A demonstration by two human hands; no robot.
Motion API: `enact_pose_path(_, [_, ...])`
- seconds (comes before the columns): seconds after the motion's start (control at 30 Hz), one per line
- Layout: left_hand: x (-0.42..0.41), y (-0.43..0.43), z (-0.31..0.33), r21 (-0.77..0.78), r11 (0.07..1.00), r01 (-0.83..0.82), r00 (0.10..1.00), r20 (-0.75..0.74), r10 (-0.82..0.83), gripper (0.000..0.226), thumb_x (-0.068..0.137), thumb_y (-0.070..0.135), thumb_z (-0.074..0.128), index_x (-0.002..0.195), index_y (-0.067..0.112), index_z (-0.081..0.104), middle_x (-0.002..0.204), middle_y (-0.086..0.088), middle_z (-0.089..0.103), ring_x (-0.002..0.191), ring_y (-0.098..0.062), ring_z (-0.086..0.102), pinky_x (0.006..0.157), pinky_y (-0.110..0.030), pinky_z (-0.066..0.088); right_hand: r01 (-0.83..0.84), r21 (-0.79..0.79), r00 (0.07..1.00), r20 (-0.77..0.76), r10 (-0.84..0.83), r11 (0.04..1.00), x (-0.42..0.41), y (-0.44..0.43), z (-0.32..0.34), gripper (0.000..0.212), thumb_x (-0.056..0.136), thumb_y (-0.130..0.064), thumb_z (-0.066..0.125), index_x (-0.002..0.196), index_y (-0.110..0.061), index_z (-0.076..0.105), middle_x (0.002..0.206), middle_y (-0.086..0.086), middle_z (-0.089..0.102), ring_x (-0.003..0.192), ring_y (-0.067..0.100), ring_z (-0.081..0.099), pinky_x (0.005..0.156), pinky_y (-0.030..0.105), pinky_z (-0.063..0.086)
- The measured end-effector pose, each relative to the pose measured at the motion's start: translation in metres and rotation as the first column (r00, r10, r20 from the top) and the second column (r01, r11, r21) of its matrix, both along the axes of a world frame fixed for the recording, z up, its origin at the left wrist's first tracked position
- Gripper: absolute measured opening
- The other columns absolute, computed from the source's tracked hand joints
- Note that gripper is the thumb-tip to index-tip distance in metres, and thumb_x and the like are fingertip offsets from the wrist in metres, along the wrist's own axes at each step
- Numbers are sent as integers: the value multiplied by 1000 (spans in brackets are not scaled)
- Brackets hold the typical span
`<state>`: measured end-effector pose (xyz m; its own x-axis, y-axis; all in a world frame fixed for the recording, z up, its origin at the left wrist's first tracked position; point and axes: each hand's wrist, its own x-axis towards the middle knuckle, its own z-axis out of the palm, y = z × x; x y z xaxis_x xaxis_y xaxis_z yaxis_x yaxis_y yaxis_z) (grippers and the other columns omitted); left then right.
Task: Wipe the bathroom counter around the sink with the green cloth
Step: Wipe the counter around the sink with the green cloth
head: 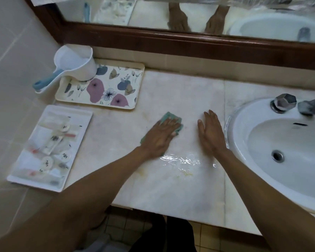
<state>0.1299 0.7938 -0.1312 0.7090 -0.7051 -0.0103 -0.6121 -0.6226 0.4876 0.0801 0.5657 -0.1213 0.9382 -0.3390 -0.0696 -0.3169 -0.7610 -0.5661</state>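
Left hand [159, 138] flat, palm down, fingers spread over green cloth [172, 118], pressing it onto counter [171, 188]; cloth edges poke out past fingertips and by wrist, rest hidden under palm. No pinch, just a flat press. Right hand [211, 134] also flat on counter w/ fingers together, thumb out to the side, holding nothing, just left of sink [244, 179] rim. Hands apart, bare marble between them. Wet streak [180, 160] glistening near both wrists, toward front edge; faint yellowish stain just below it. Sink white, oval, at right end of counter, w/ chrome tap handle [284, 101] and spout [311, 108] at back rim, drain in basin. Floral tray [116, 88] at back left of counter, white scoop w/ blue handle [75, 62] resting on its corner. White tray of small toiletries [49, 148] in front of that, by left wall. Mirror w/ dark wood frame [171, 40] along back, both hands reflected in it.
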Motion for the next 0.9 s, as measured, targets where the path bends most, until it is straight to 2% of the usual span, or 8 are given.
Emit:
enact_pose_path(0.07, [-24,37,2,29,991,130,991,28,-131,47,110,35,31,157,30,31,165,12,22,155,-6,7,125,-28,5,-12,2,1000,-14,12,1000,-1,1,-2,54,105,-34,35,149,-5,32,161,14,22,150,26,15,122,35,10])
enact_pose_path(0.17, [-18,93,2,99,972,213,975,48,-219,47,110,33,34,156,29,32,165,12,23,155,-6,8,126,-35,10,-8,1,1000,-7,8,1000,-1,12,-5,54,104,-36,35,149,-6,33,162,14,21,151,26,14,123,36,10])
enact_pose_path(0.27, [19,105,6,77,992,98,994,37,-101,46,109,30,36,155,27,37,163,11,27,154,-9,14,125,-37,15,-40,-15,999,-5,39,999,-3,22,-6,54,104,-37,35,149,-6,33,162,14,20,151,26,13,123,36,10])
enact_pose_path(0.37, [38,82,9,31,996,-80,996,-29,81,45,109,30,35,153,26,39,162,11,26,155,-15,14,125,-29,7,-84,-16,996,-21,84,996,-6,30,-6,56,104,-39,33,151,-8,30,163,10,17,151,23,11,123,34,9])
enact_pose_path(0.5, [2,76,5,16,973,-231,970,-77,231,49,106,38,29,153,28,40,163,6,30,154,-13,16,124,-43,14,-116,-17,993,-18,116,993,-8,45,-4,56,104,-38,34,150,-6,31,162,13,19,151,25,13,123,36,11])
enact_pose_path(0.7, [-130,147,2,129,991,29,999,33,-34,49,110,38,29,158,32,24,167,13,16,155,-8,3,126,-37,5,-199,-13,980,-34,198,980,-7,86,4,55,104,-36,35,149,-4,33,162,17,19,150,29,15,123,37,11])
enact_pose_path(0.8, [-129,192,7,207,959,194,976,60,-211,51,110,36,29,159,28,22,168,9,13,156,-12,4,126,-40,9,-238,9,971,-29,238,971,-14,112,6,55,104,-36,36,149,-5,32,162,15,19,151,27,14,123,38,11])
enact_pose_path(0.9, [-86,206,5,239,971,29,993,101,-55,51,109,41,22,159,31,22,168,10,14,156,-13,7,125,-43,15,-264,6,964,-15,264,965,-23,125,5,54,104,-35,37,149,-6,34,162,14,20,151,26,15,123,39,13])
